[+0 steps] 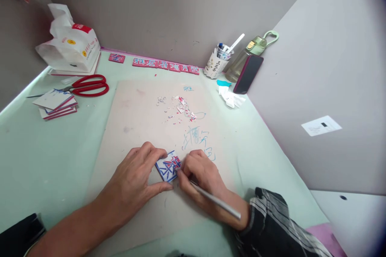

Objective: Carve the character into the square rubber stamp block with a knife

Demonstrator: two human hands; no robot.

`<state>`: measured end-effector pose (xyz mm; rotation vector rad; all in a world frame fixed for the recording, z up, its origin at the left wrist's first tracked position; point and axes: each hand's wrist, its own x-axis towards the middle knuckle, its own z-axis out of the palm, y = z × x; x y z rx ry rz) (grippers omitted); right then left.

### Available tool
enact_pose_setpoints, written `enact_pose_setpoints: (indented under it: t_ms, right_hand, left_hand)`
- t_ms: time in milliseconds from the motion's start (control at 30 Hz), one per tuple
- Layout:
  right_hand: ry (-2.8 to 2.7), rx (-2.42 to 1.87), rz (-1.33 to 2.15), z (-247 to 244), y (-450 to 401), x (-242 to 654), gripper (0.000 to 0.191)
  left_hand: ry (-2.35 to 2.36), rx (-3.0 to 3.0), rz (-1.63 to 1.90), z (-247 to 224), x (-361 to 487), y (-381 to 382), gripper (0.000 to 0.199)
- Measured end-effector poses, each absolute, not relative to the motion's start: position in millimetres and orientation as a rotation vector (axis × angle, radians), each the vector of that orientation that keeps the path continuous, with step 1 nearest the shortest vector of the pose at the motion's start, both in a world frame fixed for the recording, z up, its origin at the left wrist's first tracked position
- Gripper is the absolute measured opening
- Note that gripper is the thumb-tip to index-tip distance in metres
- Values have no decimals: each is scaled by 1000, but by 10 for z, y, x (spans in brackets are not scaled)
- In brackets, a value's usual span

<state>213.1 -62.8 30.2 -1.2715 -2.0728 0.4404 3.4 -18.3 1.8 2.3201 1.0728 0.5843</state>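
Observation:
A small square tile (169, 165) with a blue character and red patches lies on the beige board (120, 120). My left hand (140, 172) grips the tile's left side, thumb at its lower edge and fingers at its upper edge. Closed round a slim silver pen-like tool (217, 200), my right hand (200, 172) rests at the tile's right edge. The tool's tip is hidden by my fingers. Beyond the hands, red and white shavings (185, 108) are scattered over the board, near blue handwriting (196, 136).
Red-handled scissors (90, 85) and stacked tiles (57, 102) lie at left, near a tissue pack (74, 46). Carved red tiles (165, 65) line the back edge. A pen cup (216, 62), green bottle (241, 62), phone (249, 74) and crumpled tissue (230, 98) stand or lie back right.

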Motion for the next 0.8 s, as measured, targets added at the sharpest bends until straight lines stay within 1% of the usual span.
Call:
enact_pose_setpoints:
  t_ms: [100, 200, 433, 533, 633, 700, 800]
  right_hand:
    - [-1834, -1501, 770, 408, -628, 2124, 28]
    - [-1676, -1556, 948, 431, -613, 2130, 28]
    - [-1576, -1553, 1021, 392, -606, 2165, 31]
    - [-1591, -1564, 1005, 431, -611, 2148, 31]
    - [-1669, -1571, 910, 447, -618, 2125, 29]
    - [-1788, -1525, 790, 410, -623, 2122, 28]
    - [-2094, -1271, 490, 285, -624, 2144, 27]
  left_hand:
    - [1053, 2258, 516, 34, 10, -165, 35]
    - [1058, 2225, 476, 61, 6, -160, 31]
    - [1083, 2224, 483, 68, 20, -164, 34]
    - [1080, 2232, 494, 54, 26, -165, 35]
    - [1049, 2245, 554, 45, 36, -171, 36]
    - [996, 2262, 618, 45, 47, -175, 35]
    - [915, 2288, 661, 60, 69, -169, 31]
